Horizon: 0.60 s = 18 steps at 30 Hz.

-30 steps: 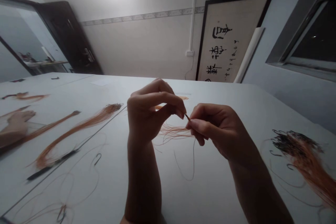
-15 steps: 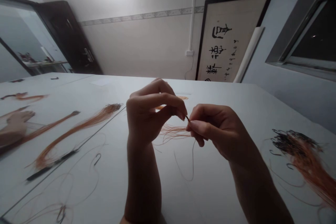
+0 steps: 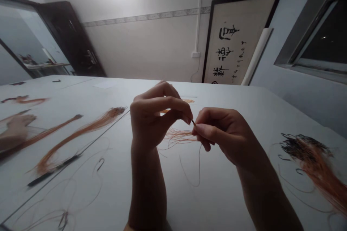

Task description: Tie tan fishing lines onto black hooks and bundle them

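Over the middle of the table, my left hand (image 3: pixel 157 115) pinches one end of a small dark fish hook (image 3: pixel 193 122) between thumb and forefinger; its bend is hidden. My right hand (image 3: pixel 225 130) is closed, its thumb and forefinger pinched on the other end. From below my right fingers a thin line (image 3: pixel 200 166) hangs and curves back. Behind and under the hands lie loose orange lines (image 3: pixel 179 135), partly covered by my left wrist.
On the white table (image 3: pixel 217 195), a bundle of black hooks with orange lines (image 3: pixel 303 148) lies right, another bundle (image 3: pixel 108 117) left. A loose hook (image 3: pixel 101 164) and a dark stick (image 3: pixel 52 171) lie nearby. Another person's hand (image 3: pixel 20 124) rests far left.
Hardly anything differs: both my hands hold the same place and the same pinch, with only a very slight shift of the fingertips.
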### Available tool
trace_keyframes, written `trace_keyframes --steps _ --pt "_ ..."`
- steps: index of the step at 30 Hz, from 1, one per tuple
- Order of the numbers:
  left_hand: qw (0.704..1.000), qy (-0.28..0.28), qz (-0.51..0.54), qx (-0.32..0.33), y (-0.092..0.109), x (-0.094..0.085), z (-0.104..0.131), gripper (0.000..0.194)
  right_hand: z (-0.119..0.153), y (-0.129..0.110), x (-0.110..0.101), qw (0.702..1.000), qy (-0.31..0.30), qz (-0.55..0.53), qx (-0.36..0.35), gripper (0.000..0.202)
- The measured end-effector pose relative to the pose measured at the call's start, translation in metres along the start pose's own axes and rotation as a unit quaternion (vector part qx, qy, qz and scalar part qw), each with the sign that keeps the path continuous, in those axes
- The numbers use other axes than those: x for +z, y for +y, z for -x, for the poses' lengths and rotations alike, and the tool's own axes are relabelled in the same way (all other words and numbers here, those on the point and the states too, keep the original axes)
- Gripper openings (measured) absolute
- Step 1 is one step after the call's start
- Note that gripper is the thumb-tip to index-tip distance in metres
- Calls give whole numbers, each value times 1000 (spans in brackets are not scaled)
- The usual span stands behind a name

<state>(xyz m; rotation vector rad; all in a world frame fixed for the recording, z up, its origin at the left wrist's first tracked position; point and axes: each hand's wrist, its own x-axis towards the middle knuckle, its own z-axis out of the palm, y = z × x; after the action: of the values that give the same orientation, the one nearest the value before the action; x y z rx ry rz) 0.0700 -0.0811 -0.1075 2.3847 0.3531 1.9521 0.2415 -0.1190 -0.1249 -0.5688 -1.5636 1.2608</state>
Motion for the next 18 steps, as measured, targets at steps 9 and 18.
trace_keyframes --steps 9,18 --pt "1000 -5 6 -6 2 0 -1 19 1 1 1 1000 6 10 -5 14" --pt "1000 -2 0 -2 4 0 -1 18 1 5 -1 1000 -1 3 -23 15"
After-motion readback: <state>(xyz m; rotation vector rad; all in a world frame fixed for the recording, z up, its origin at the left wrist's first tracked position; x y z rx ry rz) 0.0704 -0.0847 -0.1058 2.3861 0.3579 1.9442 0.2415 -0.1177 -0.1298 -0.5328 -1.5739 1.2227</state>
